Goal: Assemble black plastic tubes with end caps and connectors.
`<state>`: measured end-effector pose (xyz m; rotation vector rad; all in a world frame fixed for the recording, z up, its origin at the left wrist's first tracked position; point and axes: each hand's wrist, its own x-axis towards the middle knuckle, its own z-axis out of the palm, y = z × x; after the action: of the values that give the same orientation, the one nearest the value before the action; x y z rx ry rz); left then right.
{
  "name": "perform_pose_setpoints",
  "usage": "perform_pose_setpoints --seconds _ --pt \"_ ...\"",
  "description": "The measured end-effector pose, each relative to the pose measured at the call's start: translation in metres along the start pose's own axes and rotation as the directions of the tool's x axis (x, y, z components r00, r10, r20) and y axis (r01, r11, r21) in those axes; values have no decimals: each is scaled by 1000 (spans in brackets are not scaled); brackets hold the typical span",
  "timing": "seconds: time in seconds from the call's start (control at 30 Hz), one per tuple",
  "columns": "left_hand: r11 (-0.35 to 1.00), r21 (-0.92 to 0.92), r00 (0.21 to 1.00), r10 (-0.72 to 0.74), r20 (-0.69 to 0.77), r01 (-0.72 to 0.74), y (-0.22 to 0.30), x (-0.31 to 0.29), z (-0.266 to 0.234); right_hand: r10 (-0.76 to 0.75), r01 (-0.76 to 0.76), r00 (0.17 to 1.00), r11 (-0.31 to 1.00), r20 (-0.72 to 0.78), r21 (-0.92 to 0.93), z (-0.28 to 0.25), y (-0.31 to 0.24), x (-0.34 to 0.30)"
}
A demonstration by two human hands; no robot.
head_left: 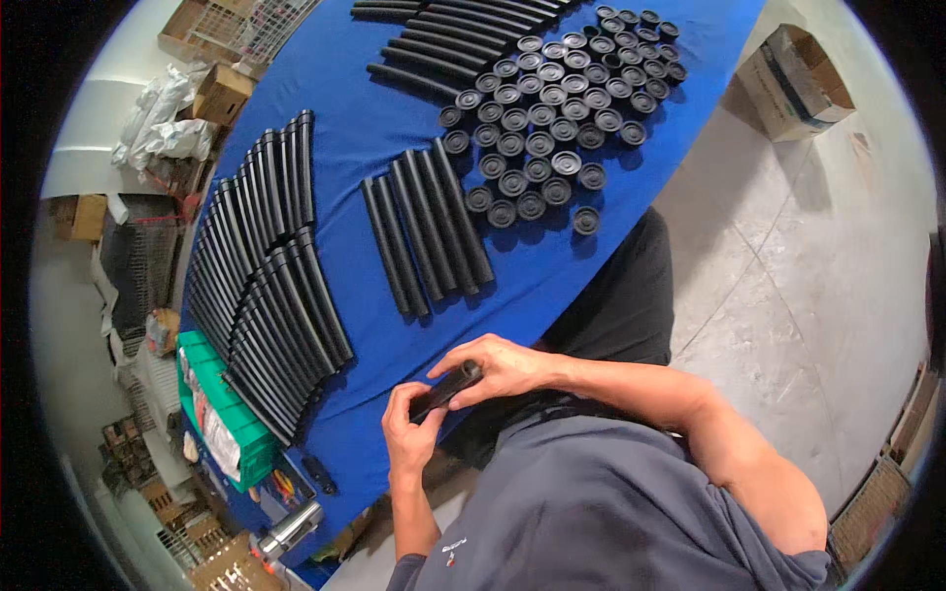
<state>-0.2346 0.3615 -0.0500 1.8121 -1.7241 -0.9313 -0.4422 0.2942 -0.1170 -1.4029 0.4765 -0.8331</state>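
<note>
Between my two hands is a black tube [445, 391], held over the near edge of the blue-covered table, its round end tipped up toward the right. My left hand [408, 426] is closed around its lower left part. My right hand [501, 368] grips it near the upper right end, fingers along the far side and thumb below. Beyond my hands lies a small group of loose black tubes [431, 231] side by side. Farther right stand many round black caps [539, 145] with ringed tops.
Rows of black tubes [286, 295] cover the table's left side, and more tubes [443, 49] lie at the far end. A green crate [258, 455] with a white bag sits at the left edge. On the floor at right stands an open cardboard box [793, 84].
</note>
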Motion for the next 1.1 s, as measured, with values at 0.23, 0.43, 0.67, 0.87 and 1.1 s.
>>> perform_pose_setpoints --seconds 0.23,0.43,0.67,0.87,1.1 --pt "992 93 994 81 76 -88 11 9 -4 159 -165 986 957 43 240 -8 -7 1" --pt "995 99 1000 -22 17 21 8 3 0 172 -173 985 947 27 271 -8 0 -1" --pt "994 93 994 45 101 -54 15 7 -5 101 -102 995 993 17 63 -11 -4 -1" --pt "977 124 982 162 99 -174 8 10 -3 68 -67 998 987 -1 144 -2 2 0" --pt "996 65 997 -69 15 68 -5 -2 -4 111 -114 993 989 36 94 -5 -5 2"
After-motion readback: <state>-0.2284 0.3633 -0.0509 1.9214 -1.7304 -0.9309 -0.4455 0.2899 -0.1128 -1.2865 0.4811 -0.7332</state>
